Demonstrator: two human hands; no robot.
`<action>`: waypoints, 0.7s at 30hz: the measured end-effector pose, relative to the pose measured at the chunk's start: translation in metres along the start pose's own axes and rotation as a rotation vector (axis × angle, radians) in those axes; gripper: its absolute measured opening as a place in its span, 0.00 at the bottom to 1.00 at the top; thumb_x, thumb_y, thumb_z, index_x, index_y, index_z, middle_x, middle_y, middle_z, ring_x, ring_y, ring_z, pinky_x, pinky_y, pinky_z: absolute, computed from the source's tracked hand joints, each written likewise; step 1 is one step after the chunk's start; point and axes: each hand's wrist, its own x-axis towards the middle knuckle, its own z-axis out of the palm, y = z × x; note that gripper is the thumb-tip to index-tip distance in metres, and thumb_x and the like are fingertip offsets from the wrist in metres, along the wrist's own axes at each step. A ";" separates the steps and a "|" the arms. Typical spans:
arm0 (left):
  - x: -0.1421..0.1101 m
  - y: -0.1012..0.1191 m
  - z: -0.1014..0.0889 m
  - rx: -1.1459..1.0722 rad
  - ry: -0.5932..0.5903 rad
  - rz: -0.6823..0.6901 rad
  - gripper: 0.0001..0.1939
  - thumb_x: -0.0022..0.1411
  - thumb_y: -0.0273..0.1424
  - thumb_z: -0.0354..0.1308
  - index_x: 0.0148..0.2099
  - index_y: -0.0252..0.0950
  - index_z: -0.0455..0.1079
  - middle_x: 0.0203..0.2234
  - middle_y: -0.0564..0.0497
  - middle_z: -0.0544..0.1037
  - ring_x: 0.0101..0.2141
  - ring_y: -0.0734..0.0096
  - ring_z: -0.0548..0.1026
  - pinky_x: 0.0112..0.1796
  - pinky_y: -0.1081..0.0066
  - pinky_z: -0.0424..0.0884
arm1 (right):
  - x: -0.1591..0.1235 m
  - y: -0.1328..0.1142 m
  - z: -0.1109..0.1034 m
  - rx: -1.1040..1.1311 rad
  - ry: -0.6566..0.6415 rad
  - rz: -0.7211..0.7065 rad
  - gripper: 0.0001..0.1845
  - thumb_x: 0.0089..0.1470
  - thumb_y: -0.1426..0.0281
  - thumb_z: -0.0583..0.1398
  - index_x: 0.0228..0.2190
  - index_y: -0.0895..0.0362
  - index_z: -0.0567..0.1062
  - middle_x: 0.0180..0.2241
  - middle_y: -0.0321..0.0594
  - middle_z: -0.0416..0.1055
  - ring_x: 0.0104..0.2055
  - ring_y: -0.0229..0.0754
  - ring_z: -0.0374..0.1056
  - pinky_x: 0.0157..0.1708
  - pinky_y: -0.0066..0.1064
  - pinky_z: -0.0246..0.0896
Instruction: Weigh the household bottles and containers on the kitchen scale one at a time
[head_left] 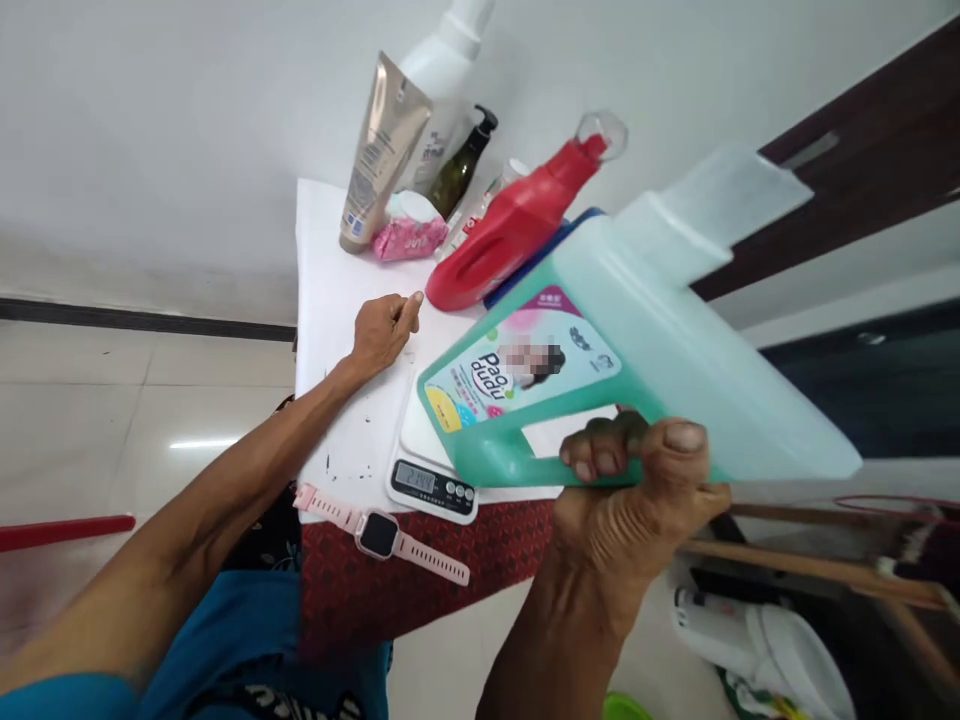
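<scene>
My right hand [645,480] is wrapped around the handle of a large laundry detergent bottle [517,440], with the thumb on top. The bottle holds green liquid in its lower part and carries a "Pao dudu" label. Its base is at a white digital kitchen scale [401,480] whose display shows digits; I cannot tell how much of its weight rests there. My left hand [384,335] lies on the white tabletop [330,300] with curled fingers and nothing in it. Just beyond it lies a red bottle [510,235] with a clear cap.
A beige tube [382,150], a white bottle [442,75], a dark pump bottle [461,165] and a pink packet [409,238] stand along the wall. A pink-strapped smartwatch [377,534] lies at the table's front edge. White containers [765,650] are on the floor at right.
</scene>
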 end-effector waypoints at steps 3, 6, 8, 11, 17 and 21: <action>0.006 0.001 -0.006 -0.114 0.277 -0.037 0.36 0.78 0.58 0.41 0.24 0.40 0.64 0.20 0.51 0.71 0.24 0.69 0.68 0.34 0.64 0.66 | 0.006 -0.006 0.018 -0.020 0.042 0.004 0.25 0.44 0.59 0.72 0.17 0.52 0.61 0.15 0.24 0.50 0.15 0.29 0.46 0.12 0.24 0.44; 0.008 0.001 -0.013 -0.169 0.518 -0.008 0.33 0.78 0.59 0.38 0.31 0.41 0.64 0.28 0.49 0.74 0.32 0.66 0.72 0.40 0.62 0.70 | 0.022 -0.006 0.044 -0.005 0.040 -0.006 0.28 0.43 0.56 0.73 0.17 0.52 0.60 0.16 0.25 0.47 0.16 0.29 0.45 0.12 0.25 0.42; 0.007 0.001 -0.018 -0.171 0.658 -0.012 0.31 0.77 0.60 0.37 0.41 0.40 0.66 0.37 0.45 0.75 0.39 0.63 0.74 0.46 0.60 0.72 | 0.037 0.003 0.065 0.003 -0.010 0.010 0.30 0.44 0.50 0.73 0.18 0.51 0.61 0.18 0.25 0.47 0.17 0.30 0.46 0.12 0.27 0.42; 0.004 0.002 -0.023 -0.103 0.756 -0.068 0.33 0.77 0.60 0.34 0.55 0.38 0.63 0.51 0.38 0.73 0.50 0.58 0.73 0.57 0.55 0.72 | 0.058 0.032 0.097 -0.015 -0.113 0.016 0.33 0.52 0.40 0.68 0.20 0.50 0.61 0.18 0.26 0.48 0.17 0.33 0.47 0.12 0.31 0.43; 0.001 0.005 -0.016 0.010 0.635 -0.113 0.34 0.77 0.57 0.35 0.68 0.38 0.55 0.64 0.33 0.65 0.66 0.50 0.65 0.67 0.47 0.61 | 0.083 0.107 0.144 -0.117 -0.266 0.021 0.33 0.65 0.35 0.51 0.24 0.47 0.62 0.18 0.30 0.52 0.19 0.41 0.59 0.15 0.37 0.57; 0.003 0.003 -0.008 0.029 0.533 -0.137 0.35 0.76 0.57 0.42 0.70 0.38 0.55 0.66 0.32 0.65 0.67 0.47 0.64 0.68 0.45 0.61 | 0.089 0.132 0.160 -0.094 -0.278 0.059 0.38 0.63 0.29 0.39 0.24 0.46 0.59 0.17 0.30 0.50 0.17 0.40 0.56 0.14 0.38 0.55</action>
